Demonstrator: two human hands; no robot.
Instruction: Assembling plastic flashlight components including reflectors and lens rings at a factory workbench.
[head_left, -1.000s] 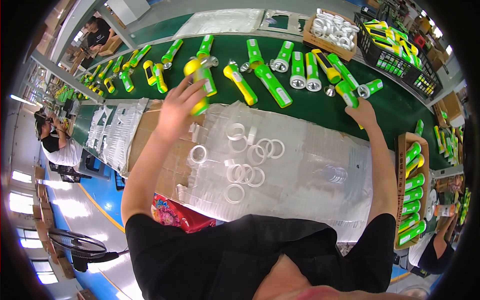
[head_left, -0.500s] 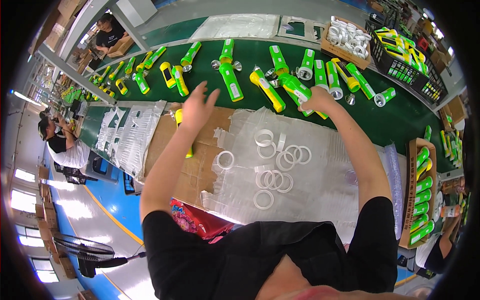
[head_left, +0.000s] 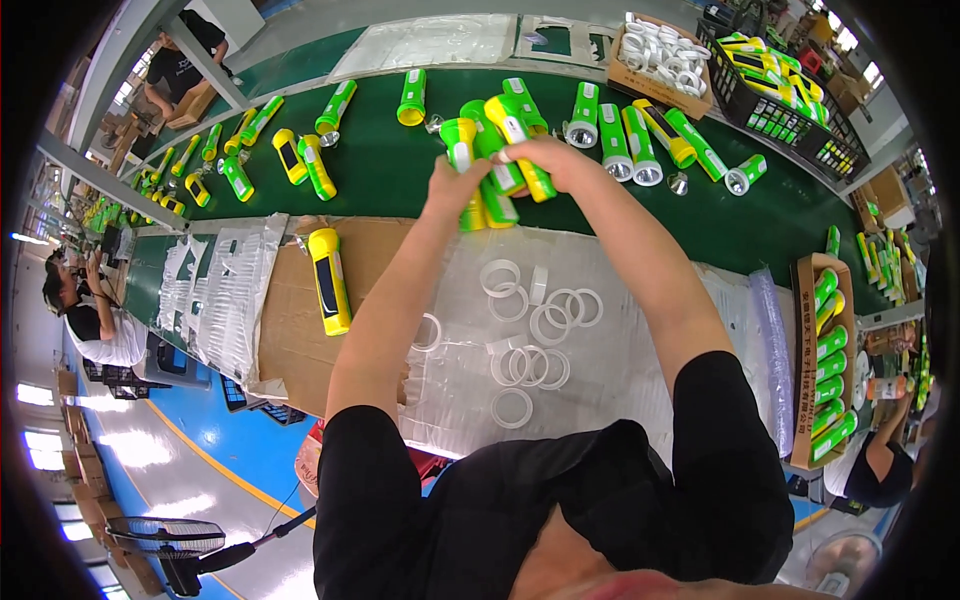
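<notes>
Both hands are together over a cluster of green and yellow flashlights at the near edge of the green belt. My left hand (head_left: 456, 186) is closed around a green-and-yellow flashlight (head_left: 461, 140) on the cluster's left side. My right hand (head_left: 552, 163) grips another flashlight (head_left: 507, 118), yellow with a green grip, tilted on the right. Between them lie more green flashlights (head_left: 480, 120), partly covered by the hands. On the clear sheet in front of me are several white rings (head_left: 512, 408), some overlapping. A yellow flashlight (head_left: 328, 280) with a dark panel rests on the cardboard at left.
Further flashlights lie along the belt (head_left: 380, 170), some with loose reflectors. A carton of white rings (head_left: 655, 92) and a black crate of flashlights (head_left: 710, 52) stand at the far right. Nearer right is a flashlight carton (head_left: 803, 370). Other people sit along the left.
My left hand has moved right and closed on a flashlight. My right hand has moved left with a flashlight, bringing both hands together. The view has shifted slightly.
</notes>
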